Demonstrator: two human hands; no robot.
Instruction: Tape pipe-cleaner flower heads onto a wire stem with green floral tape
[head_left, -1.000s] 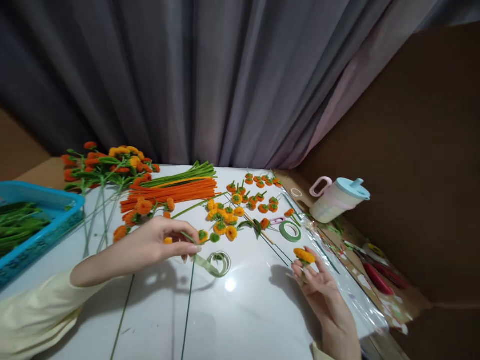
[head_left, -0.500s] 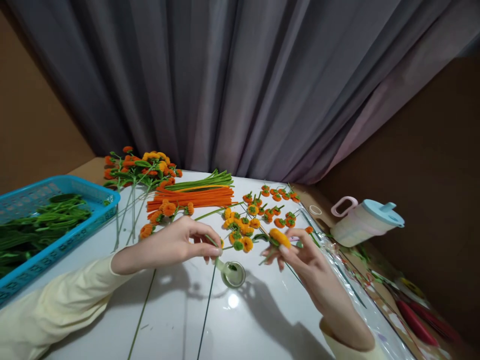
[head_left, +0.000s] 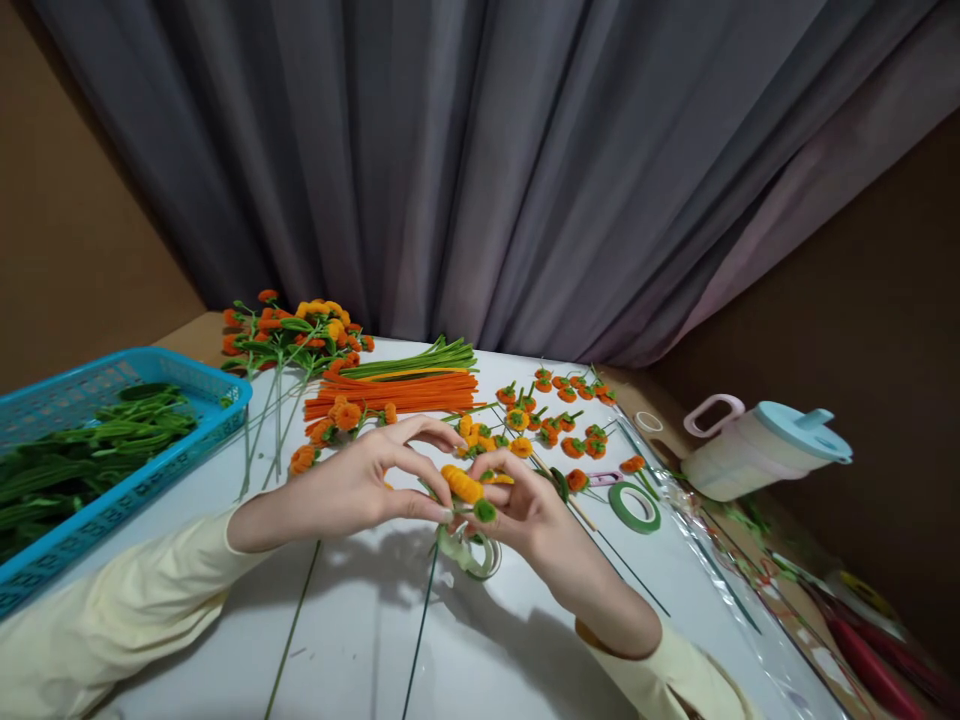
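My left hand [head_left: 371, 475] is closed, thumb and fingers pinching near the loose end of a pale green floral tape [head_left: 480, 557], whose roll hangs just below. My right hand [head_left: 536, 515] curls around a fuzzy yellow pipe-cleaner flower [head_left: 463, 484] with a small green bud [head_left: 484, 511] beside it. Both hands meet above the white table, fingertips almost touching at the flower. Its stem is mostly hidden by the fingers. Just behind lie several yellow and orange flower heads [head_left: 517, 419].
A blue basket [head_left: 241, 395] of green leaves stands left. Orange pipe cleaners [head_left: 397, 392] and green ones [head_left: 435, 358] lie behind, near finished flowers [head_left: 300, 325]. To the right are a green tape roll [head_left: 652, 521], a lidded cup [head_left: 750, 462] and red-handled pliers [head_left: 870, 665].
My right hand has moved left with the yellow flower, up to my left hand. The pale tape roll shifted slightly. A green tape roll shows where my right hand was.
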